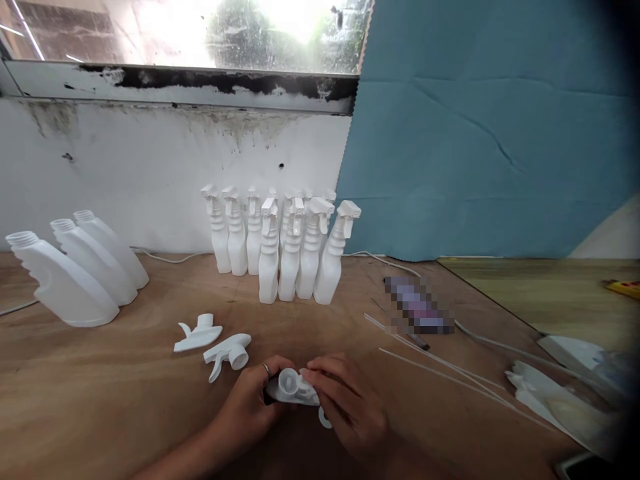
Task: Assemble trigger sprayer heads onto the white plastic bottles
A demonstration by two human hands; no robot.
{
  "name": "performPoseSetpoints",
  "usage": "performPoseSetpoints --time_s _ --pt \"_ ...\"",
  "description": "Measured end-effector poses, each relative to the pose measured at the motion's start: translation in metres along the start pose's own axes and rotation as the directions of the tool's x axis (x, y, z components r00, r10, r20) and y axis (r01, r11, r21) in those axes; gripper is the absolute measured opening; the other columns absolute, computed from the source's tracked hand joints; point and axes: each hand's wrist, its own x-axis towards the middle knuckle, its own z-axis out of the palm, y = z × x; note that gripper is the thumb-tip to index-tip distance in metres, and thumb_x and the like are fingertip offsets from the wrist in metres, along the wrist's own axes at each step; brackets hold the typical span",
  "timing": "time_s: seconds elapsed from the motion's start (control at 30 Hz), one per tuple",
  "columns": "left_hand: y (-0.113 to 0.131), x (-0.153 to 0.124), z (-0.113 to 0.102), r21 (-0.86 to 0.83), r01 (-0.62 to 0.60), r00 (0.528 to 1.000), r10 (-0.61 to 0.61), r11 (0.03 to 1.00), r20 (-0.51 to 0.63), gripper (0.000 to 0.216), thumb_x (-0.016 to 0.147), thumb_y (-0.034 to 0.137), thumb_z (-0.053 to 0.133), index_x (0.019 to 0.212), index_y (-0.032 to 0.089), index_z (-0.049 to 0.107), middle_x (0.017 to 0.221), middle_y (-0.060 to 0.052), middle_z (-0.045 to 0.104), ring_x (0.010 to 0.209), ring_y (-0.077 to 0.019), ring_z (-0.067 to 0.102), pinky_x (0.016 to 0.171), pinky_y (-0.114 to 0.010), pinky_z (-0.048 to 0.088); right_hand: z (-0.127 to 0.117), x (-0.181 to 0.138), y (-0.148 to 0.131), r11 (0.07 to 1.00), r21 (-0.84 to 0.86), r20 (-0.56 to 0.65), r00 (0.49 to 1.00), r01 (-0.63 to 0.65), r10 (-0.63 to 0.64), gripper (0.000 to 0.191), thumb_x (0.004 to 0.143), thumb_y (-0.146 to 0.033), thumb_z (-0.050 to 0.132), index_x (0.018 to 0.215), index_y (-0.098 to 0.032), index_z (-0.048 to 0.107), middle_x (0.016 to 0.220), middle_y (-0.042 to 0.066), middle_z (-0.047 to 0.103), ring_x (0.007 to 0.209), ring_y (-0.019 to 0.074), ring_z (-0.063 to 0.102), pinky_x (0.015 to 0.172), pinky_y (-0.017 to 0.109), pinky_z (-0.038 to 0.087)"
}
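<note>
A white trigger spray head (296,387) is held low in front of me, its round collar turned up toward the camera. My left hand (253,399) is closed around its left end, with a ring on one finger. My right hand (354,401) is closed on the other end, its fingertips pressed to the top of the part. A small curved white piece (325,418) shows below the right fingers; whether it belongs to the spray head, I cannot tell. Two more trigger spray heads, one (199,335) behind the other (231,352), lie on the wooden table to the left.
Several white spray bottles (290,260) with heads fitted stand near the wall. Three headless translucent bottles (75,287) stand at far left. Thin plastic tubes (440,363) lie on the right, near a blurred-out object (417,305) and a plastic bag (560,400). A cable (490,341) crosses the table.
</note>
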Motion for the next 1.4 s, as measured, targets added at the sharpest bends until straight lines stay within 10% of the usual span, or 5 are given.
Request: performPoseSetpoints --time_s 0.17,0.47,0.93,1.4 --pt "-0.001 -0.001 0.001 0.018 -0.068 0.998 0.069 0.997 -0.004 0.024 0.078 0.013 0.061 0.101 0.02 0.062 0.096 -0.002 0.067 0.086 -0.0166 0.061 0.076 -0.024 0.046 0.006 0.01 -0.002 0.998 0.048 0.214 0.976 0.029 -0.039 0.04 0.084 -0.006 0.05 0.121 -0.021 0.057 0.111 0.011 0.062 0.098 0.022 0.059 0.084 0.039 0.052" --pt "-0.002 -0.012 -0.008 0.3 -0.162 0.987 0.156 0.94 0.043 0.035 0.086 0.021 0.059 0.119 0.027 0.048 0.112 -0.003 0.064 0.1 -0.0172 0.061 0.088 -0.027 0.047 0.004 -0.004 0.006 0.994 0.048 0.239 0.968 -0.096 0.082 0.036 0.086 -0.013 0.06 0.12 -0.022 0.052 0.112 0.009 0.061 0.103 0.0192 0.06 0.091 0.032 0.051" --pt "-0.01 -0.002 -0.015 0.62 -0.562 0.799 0.552 0.548 0.237 0.025 0.092 0.016 0.051 0.116 0.019 0.05 0.106 -0.007 0.067 0.09 -0.0169 0.063 0.078 -0.026 0.051 0.007 -0.006 0.008 0.997 0.071 0.243 0.97 -0.005 -0.012 0.034 0.089 -0.012 0.057 0.12 -0.023 0.053 0.101 0.007 0.068 0.087 0.0176 0.065 0.078 0.029 0.055" --pt "-0.011 -0.007 -0.009 0.623 -0.399 0.884 0.463 0.673 0.065 0.032 0.087 0.01 0.056 0.115 0.021 0.046 0.104 -0.004 0.066 0.092 -0.017 0.063 0.08 -0.028 0.052 -0.014 0.0 0.016 0.988 -0.13 0.264 0.963 0.08 -0.043 0.039 0.088 -0.016 0.051 0.126 -0.012 0.048 0.113 0.015 0.063 0.101 0.0247 0.059 0.09 0.043 0.044"
